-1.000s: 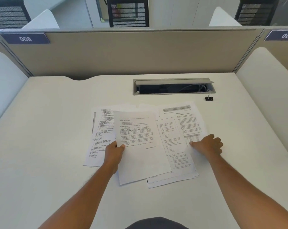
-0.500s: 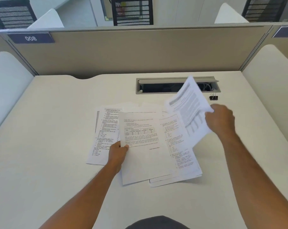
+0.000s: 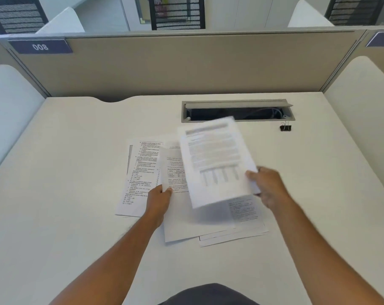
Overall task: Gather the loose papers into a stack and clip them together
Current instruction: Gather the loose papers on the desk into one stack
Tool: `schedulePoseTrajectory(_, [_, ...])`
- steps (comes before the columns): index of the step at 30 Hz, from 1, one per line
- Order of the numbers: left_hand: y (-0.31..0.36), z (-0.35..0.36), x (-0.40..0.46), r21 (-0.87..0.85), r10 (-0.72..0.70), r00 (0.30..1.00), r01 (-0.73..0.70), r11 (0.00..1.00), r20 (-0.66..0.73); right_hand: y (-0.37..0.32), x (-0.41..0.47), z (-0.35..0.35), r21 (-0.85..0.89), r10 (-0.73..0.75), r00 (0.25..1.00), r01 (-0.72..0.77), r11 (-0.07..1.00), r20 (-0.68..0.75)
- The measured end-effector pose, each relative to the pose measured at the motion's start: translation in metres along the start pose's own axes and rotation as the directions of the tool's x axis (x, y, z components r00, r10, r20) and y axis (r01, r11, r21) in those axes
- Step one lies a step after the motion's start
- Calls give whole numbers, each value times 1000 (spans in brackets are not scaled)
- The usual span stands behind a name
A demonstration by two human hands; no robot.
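Observation:
Several printed white sheets lie overlapped on the white desk (image 3: 65, 216). My right hand (image 3: 268, 187) pinches one printed sheet (image 3: 215, 164) by its right edge and holds it, blurred, above the pile's middle. My left hand (image 3: 159, 199) grips the left edge of the middle sheet (image 3: 186, 223), which lies on the desk. Another sheet (image 3: 140, 172) lies to the left, partly under it. More sheets (image 3: 246, 219) stick out at the lower right. A small black binder clip (image 3: 285, 127) stands alone on the desk at the back right.
An open grey cable tray (image 3: 237, 111) is sunk into the desk just behind the papers. A beige partition (image 3: 186, 67) closes the back, and white side screens (image 3: 367, 119) flank the desk. Mesh chairs stand beyond the partition.
My right hand lifted a sheet off the right of the pile, raised it, then carried it left and down over the middle sheet. My left hand stayed on its sheet.

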State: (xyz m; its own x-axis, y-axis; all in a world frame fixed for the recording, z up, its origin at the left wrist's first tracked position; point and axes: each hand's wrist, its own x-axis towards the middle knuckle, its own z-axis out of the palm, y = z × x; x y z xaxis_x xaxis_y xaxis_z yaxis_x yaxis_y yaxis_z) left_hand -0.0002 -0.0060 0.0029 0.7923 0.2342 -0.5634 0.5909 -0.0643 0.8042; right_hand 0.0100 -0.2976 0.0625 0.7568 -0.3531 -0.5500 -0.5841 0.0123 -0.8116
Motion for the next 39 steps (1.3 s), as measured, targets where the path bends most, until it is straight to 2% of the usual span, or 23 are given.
schedulePoseTrajectory(4, [0,2,-2,15,2,1000,-2,1000,6,53,0,17,-109,115,993,-112,988,21])
schedulePoseTrajectory(11, [6,6,-11,-26,-21,998,23,999,66,69,-20,43,-242,103,992,-81,967,79])
schedulePoseTrajectory(14, [5,6,-10,68,21,998,-25,997,57,66,-17,43,-410,20,992,34,911,126])
schedulePoseTrajectory(16, [4,7,-8,89,7,999,-10,996,38,58,-12,37,-555,-89,995,100,826,47])
schedulePoseTrajectory(18, [4,7,-9,82,0,1000,-2,997,30,52,-3,27,-686,-178,980,66,725,-94])
schedulePoseTrajectory(21, [4,10,-12,78,2,1000,-5,997,28,48,3,23,-785,-113,975,-83,614,-191])
schedulePoseTrajectory(24, [4,15,-17,96,30,999,-33,995,29,51,0,34,-835,-99,975,-113,539,-197])
schedulePoseTrajectory(26, [4,17,-18,117,45,999,-47,992,26,54,-2,40,-841,-120,972,-107,530,-200])
schedulePoseTrajectory(35, [6,15,-19,140,43,999,-46,989,21,58,0,32,-696,-183,975,47,717,-123])
schedulePoseTrajectory(37, [5,15,-18,141,40,999,-42,989,21,57,-2,30,-713,-253,960,94,695,-120])
schedulePoseTrajectory(39, [5,15,-17,140,34,999,-37,989,21,57,-5,31,-776,-339,933,128,618,-117])
